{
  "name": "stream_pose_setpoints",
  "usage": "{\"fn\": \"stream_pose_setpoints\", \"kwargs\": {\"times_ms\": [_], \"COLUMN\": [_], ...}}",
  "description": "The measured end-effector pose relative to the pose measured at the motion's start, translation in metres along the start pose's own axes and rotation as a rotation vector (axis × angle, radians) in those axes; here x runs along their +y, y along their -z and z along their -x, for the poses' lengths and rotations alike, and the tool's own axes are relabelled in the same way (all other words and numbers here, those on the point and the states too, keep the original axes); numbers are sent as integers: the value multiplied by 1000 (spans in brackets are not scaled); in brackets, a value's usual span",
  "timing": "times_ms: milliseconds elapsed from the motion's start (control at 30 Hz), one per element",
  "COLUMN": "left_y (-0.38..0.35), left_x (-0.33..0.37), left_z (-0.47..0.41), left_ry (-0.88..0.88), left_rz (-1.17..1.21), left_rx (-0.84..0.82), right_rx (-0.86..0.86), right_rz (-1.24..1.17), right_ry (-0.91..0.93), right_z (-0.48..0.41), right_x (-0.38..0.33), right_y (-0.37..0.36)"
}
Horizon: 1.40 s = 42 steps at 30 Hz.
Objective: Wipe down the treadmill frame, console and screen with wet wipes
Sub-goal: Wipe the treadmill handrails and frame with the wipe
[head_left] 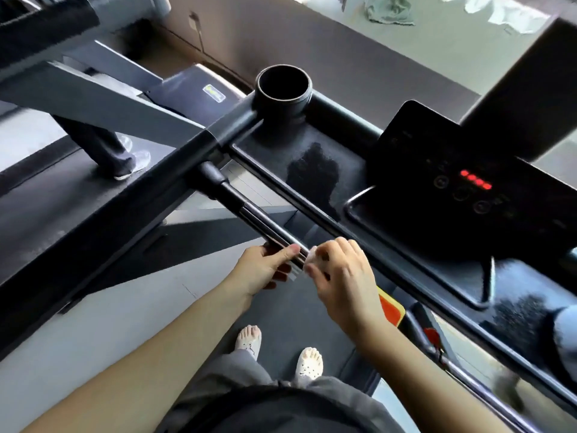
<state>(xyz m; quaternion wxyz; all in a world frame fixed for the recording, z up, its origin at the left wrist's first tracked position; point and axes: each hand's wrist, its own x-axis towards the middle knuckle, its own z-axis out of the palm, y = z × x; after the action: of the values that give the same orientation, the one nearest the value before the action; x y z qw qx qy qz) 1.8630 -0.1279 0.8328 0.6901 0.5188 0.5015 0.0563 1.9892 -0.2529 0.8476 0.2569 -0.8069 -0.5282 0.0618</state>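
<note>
Your grey trousers [232,371] stand on the dark treadmill belt [281,310], and the glossy black console [452,170] shows red lights: a damp press on its buttons could start that belt under you. The patch under your left grip may go unwiped. Your left hand [262,271] wraps the shiny black tubular handlebar [249,210], thumb on top; your right hand [343,276] pinches a bunched white wet wipe [310,260] against it, beside that thumb.
</note>
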Motion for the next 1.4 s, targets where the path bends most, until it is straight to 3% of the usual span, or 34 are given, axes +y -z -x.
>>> {"fn": "stream_pose_setpoints", "kwargs": {"times_ms": [167,300,500,667,833,1000,1133,1400], "left_y": [13,19,25,27,28,26,22,-11], "left_x": [1,5,9,8,8,7,2,-15], "left_z": [-15,-19,-23,-28,-28,-29,-23,20], "left_ry": [-6,0,6,8,2,-13,-9,-102], "left_rz": [-66,-91,-139,-157,-146,-165,-119,72], "left_rx": [-104,-161,-210,-255,-271,-259,-232,-118], "right_rx": [-38,-382,-629,-706,-530,-401,-300,-358], "right_rz": [-69,-183,21,-127,56,-43,77,-63], "right_ry": [-239,-478,-524,-639,-554,-512,-320,22], "right_z": [12,-34,-53,-70,-50,-55,-30,-27], "right_x": [8,7,15,6,5,-3,2,11], "right_y": [10,10,19,9,22,22,27,25]}}
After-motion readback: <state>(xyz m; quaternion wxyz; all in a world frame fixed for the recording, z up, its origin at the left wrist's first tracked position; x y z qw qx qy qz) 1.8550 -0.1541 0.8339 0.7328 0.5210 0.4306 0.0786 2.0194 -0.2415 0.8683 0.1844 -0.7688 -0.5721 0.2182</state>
